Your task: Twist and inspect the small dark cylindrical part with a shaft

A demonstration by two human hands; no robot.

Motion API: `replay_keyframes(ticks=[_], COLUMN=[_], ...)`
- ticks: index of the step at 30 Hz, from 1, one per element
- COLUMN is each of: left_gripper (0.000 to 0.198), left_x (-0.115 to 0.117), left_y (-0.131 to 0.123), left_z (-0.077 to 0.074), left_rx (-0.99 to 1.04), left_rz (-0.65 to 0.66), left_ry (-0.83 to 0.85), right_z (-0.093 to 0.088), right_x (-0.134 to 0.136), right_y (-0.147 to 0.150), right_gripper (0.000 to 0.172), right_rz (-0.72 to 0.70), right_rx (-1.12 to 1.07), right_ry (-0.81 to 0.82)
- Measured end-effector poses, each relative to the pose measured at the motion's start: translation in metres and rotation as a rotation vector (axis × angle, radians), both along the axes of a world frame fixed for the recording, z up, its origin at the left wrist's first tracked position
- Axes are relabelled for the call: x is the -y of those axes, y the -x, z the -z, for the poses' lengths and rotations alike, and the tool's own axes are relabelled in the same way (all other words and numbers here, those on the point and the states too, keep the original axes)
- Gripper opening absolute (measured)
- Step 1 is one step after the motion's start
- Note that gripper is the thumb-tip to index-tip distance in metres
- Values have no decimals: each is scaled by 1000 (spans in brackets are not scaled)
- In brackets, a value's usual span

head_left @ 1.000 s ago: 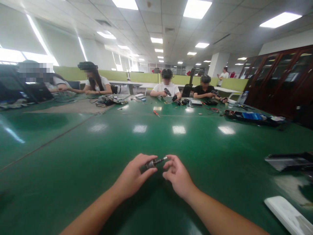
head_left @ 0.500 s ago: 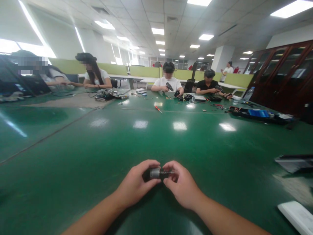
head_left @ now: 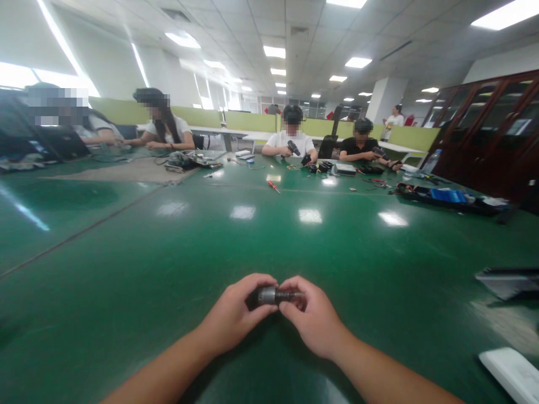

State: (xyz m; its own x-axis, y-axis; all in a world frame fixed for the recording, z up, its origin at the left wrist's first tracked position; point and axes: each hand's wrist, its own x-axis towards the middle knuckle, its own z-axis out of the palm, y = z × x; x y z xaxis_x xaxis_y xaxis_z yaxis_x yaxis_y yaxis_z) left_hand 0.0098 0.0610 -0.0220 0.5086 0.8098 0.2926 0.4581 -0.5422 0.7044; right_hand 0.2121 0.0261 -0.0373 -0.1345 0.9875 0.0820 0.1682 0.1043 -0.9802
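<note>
Close in front of me, a short grey metal cylinder with a dark, ridged shaft (head_left: 266,295) lies sideways between my hands. My left hand (head_left: 236,310) is curled round its wide grey end, thumb below and fingers above. Round the narrow shaft end, my right hand (head_left: 315,317) is closed, with its thumb and fingertips on the dark part. The tips of both hands nearly meet at the middle of the part. My palms and curled fingers hide its two ends, and its exact kind cannot be made out.
The green table (head_left: 168,269) reaches far forward. A screwdriver (head_left: 273,186) lies across from me. A black tray of parts (head_left: 450,197) is at the far right, with a white object (head_left: 509,370) nearer. Several people sit opposite; one holds a power drill (head_left: 293,147).
My right hand has shifted slightly left along the shaft, its thumb now closer to the grey cylinder. My left hand keeps its hold. The view has moved a little.
</note>
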Motion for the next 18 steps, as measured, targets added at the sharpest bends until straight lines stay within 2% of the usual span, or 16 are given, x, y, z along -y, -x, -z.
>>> replay_keyframes(ticks=[18], left_gripper=[28], left_x=[-1], left_y=[-1], left_z=[0], left_rx=[-17], left_rz=[4], left_ry=[-30], right_z=[-4], right_x=[1], right_y=[0], right_gripper=[16], right_rz=[-14], right_rx=[22], right_ry=[6])
